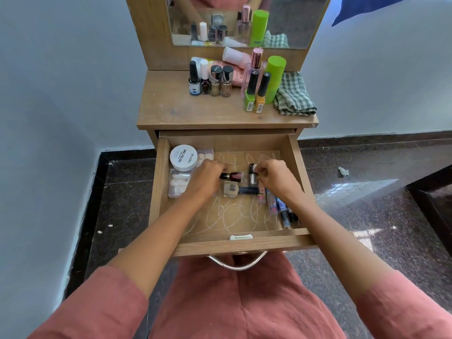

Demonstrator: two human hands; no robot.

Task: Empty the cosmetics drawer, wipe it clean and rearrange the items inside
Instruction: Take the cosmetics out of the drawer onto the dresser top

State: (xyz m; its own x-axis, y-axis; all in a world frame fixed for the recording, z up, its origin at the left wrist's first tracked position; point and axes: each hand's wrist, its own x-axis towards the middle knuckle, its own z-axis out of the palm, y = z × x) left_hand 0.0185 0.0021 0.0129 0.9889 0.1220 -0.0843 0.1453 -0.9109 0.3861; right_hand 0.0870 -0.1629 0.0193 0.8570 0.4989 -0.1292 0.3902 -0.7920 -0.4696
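The wooden drawer (244, 243) stands pulled out below the dresser top. My left hand (205, 178) grips the cap end of a dark red nail polish bottle (235, 176) lying on its side. My right hand (276, 177) pinches the top of a silver polish bottle (252, 178). Below them lie a gold square bottle (230, 189) and a dark blue bottle (248, 190). A white round jar (183, 157) rests on a clear box (177, 184) at the drawer's left. Several tubes (281, 209) lie along the right side.
On the dresser top (171, 108) stand several polish bottles (210, 80), a pink perfume bottle (254, 67), a green canister (275, 77), pink tubes and a folded checked cloth (293, 94). A mirror (293, 20) rises behind. A dark stone floor surrounds the dresser.
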